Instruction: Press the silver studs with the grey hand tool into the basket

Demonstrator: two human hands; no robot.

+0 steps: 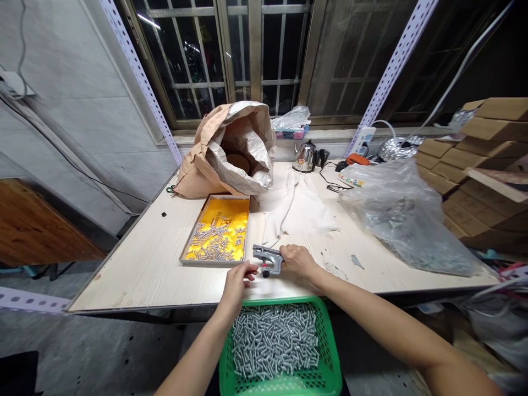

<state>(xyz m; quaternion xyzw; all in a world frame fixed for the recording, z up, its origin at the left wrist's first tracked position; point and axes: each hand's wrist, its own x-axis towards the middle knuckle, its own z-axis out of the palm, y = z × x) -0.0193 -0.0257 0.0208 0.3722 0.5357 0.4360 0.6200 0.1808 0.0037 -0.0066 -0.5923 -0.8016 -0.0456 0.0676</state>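
Note:
My right hand (297, 260) is wrapped round the handle of a grey metal hand tool (272, 259) with a jaw-like top, a red spot and a black knob below. The tool points left, just above the table's front edge. Beside its left end is my left hand (238, 283), fingers curled and thumb against the fingertips; whatever they may hold is too small to make out. Below both hands, a green plastic basket (329, 342) is full of small silvery screw-like metal parts (276, 338). Left of the tool lies a shallow tray (218, 263) lined with yellow cloth, with similar small parts (214, 242) scattered on it.
Behind the tray a large brown paper sack (202, 159) lies with its mouth facing me. A white cloth (307, 212) is spread mid-table. At the back stands a metal kettle (305, 157). To the right are a filled clear plastic bag (396, 220) and stacked cardboard boxes (490, 154).

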